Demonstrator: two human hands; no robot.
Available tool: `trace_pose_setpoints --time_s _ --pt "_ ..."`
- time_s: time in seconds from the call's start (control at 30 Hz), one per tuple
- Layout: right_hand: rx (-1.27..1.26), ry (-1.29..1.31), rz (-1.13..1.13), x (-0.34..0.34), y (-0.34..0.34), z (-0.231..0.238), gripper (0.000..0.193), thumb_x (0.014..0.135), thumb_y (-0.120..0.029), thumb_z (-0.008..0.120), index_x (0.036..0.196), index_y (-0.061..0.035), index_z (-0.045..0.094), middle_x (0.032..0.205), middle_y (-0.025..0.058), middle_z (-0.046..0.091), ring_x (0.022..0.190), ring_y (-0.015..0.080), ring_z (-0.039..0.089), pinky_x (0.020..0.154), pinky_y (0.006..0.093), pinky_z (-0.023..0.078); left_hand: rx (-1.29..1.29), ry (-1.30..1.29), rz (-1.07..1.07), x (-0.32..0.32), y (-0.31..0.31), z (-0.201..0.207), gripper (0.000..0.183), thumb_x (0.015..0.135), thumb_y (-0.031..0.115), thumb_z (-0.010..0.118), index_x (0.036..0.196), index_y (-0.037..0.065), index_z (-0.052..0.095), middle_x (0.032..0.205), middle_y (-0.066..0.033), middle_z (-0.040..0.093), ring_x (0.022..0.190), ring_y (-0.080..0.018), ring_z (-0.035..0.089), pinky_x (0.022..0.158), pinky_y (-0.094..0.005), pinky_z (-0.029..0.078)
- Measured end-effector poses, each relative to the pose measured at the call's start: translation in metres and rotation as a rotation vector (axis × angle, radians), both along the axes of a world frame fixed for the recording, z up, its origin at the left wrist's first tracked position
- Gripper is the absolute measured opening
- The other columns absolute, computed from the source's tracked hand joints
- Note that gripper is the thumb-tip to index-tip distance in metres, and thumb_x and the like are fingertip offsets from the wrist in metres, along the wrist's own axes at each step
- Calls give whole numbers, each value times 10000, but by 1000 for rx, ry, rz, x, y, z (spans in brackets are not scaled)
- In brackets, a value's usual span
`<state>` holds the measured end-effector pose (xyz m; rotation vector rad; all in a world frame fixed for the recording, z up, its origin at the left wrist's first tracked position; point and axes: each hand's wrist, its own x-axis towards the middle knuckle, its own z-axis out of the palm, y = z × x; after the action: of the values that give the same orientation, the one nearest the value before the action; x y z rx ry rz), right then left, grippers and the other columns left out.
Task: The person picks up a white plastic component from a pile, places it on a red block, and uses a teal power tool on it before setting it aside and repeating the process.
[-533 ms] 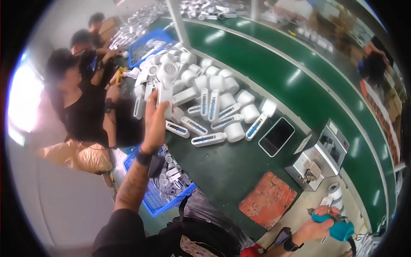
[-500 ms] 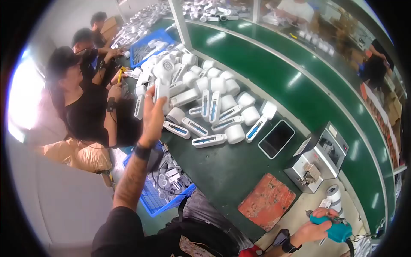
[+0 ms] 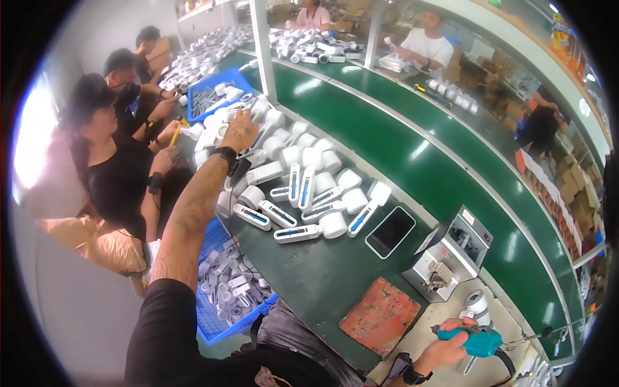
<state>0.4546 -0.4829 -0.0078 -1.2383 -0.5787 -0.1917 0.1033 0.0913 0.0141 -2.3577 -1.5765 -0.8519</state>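
Note:
My left hand (image 3: 241, 132) is stretched out over the far part of a heap of white plastic housings (image 3: 312, 158), its fingers spread and touching the parts there. These housings have a round head and a flat handle with a slot, several showing blue inside. In my right hand (image 3: 446, 348) is a teal electric screwdriver (image 3: 480, 342), held over the right side of the bench, its tip pointing left. A white round-headed part (image 3: 477, 302) stands just beyond that hand.
On the green bench (image 3: 290, 264) lie a phone (image 3: 391, 232) and a worn red board (image 3: 379, 316). A metal machine (image 3: 445, 255) stands right of them, beside the green conveyor (image 3: 387, 138). Blue baskets (image 3: 209, 322) hold grey parts. Co-workers (image 3: 106, 155) sit at the left.
My left hand has let go of the white housing it held upright and now reaches farther over the heap. My right hand still grips the screwdriver. The whole view has shifted.

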Motion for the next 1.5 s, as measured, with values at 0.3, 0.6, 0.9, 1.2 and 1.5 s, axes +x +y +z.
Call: trace_pose_setpoints --time_s 0.3,0.6,0.9,1.2,1.5 --pt "36 61 20 3 -12 -5 654 863 -552 690 1129 21 520 743 85 566 629 172 546 539 276 441 290 -59 -321 12 -9 1 398 842 187 648 1205 44 568 1106 -220 595 1066 -396 563 938 -480 450" --pt "-122 124 74 -25 -36 27 623 903 -515 650 1146 48 541 760 75 588 694 159 572 610 286 450 -351 -277 -1063 224 -321 87 138 942 131 622 1011 21 670 930 -95 691 873 -219 657 796 -321 513" --pt "-68 196 -43 -72 -100 39 737 790 -617 732 1057 40 535 711 83 539 589 194 552 532 302 431 -281 52 -1462 395 -502 -17 462 933 442 569 926 -15 637 760 -147 657 809 -318 666 727 -407 523" --pt "-214 159 -111 -59 -112 33 765 815 -640 695 1091 57 544 718 87 576 618 177 572 543 275 424 -584 -119 -1308 419 -501 -48 530 902 501 574 907 -27 615 898 -226 663 931 -401 630 877 -461 484" --pt "-235 121 -142 -41 -91 27 748 848 -604 680 1148 68 546 752 77 600 650 167 584 563 270 439 -668 -97 -1245 409 -500 -30 469 851 416 608 1020 -20 571 871 -193 641 863 -398 634 801 -497 483"
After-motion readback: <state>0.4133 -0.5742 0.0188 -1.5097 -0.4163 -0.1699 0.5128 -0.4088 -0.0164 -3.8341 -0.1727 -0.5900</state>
